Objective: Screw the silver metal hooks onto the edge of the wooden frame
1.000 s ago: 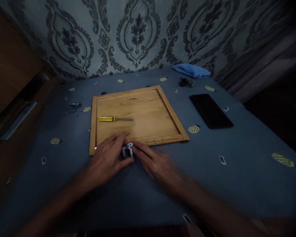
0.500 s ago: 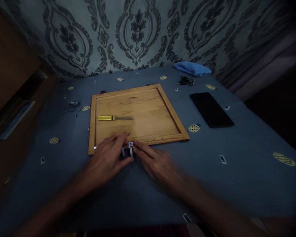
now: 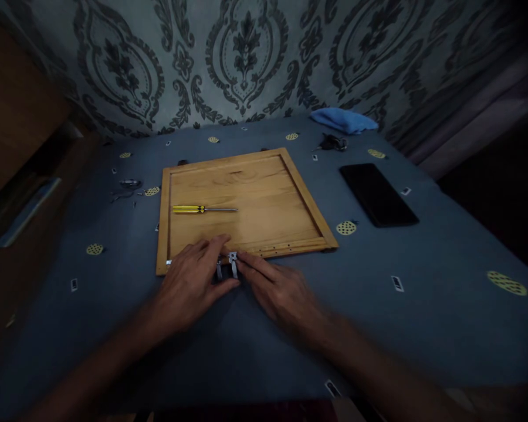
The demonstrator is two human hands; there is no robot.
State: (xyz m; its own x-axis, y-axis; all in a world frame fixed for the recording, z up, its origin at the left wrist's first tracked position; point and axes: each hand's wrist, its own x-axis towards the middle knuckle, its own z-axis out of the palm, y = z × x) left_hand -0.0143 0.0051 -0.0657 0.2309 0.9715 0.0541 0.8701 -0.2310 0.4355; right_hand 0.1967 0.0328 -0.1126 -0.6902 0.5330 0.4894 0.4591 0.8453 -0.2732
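A small silvery metal bracket (image 3: 233, 265) with a holed top plate sits at the near edge of the wooden framed panel (image 3: 246, 193). My left hand (image 3: 191, 275) curls about it from the left, index finger over the frame edge and thumb below. From the right, the closed fingertips of my right hand (image 3: 281, 293) press against the bracket. Part of the metal is hidden behind my fingers. On the panel, left of its middle, lies a screwdriver (image 3: 205, 209) with a yellow handle, its shaft pointing right.
A black tablet-like slab (image 3: 378, 195) lies right of the panel, with dark keys (image 3: 332, 142) and a blue cloth (image 3: 344, 121) behind it. Small metal parts (image 3: 129, 184) rest to the left. A patterned blue cloth (image 3: 378, 334) covers the surface, up against a wallpapered wall.
Both hands stay at the bracket in nearly the same pose. The view has shifted very slightly; nothing else has visibly moved.
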